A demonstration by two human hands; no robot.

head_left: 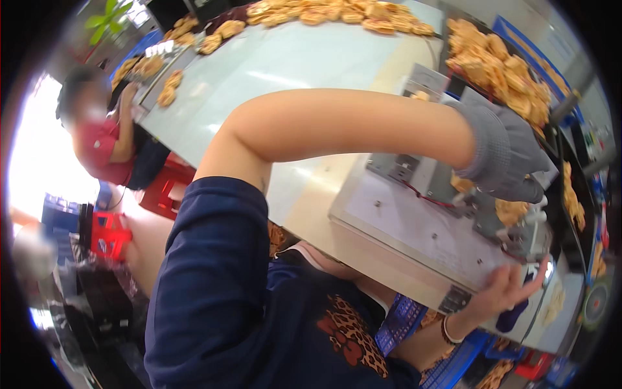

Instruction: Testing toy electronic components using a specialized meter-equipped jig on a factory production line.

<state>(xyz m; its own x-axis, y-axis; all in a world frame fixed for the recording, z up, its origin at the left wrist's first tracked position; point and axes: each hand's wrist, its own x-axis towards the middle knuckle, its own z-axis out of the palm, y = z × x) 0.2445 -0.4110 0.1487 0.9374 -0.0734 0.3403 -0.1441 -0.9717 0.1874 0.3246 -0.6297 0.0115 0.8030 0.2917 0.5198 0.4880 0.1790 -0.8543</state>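
My left arm reaches across to the right, over a low white machine [402,214] with grey metal fixtures. A grey glove covers my left hand [512,152]; its fingers bend downward over the fixtures, and their grip is mostly hidden. Just below the gloved fingertips lies a tan, soft-looking piece [510,211], beside a metal clamp-like part [528,240]. My right hand [502,292], bare and with bracelets at the wrist, is at the machine's near right corner. Its fingers are spread and stretched toward the clamp-like part, with nothing seen in them.
Heaps of tan lobed pieces [330,11] line the table's far edge. More fill a dark bin [495,65] at the far right. A red wire [424,196] crosses the machine. Blue baskets [457,363] stand below. At left a person [103,136] sits on a red stool [165,188].
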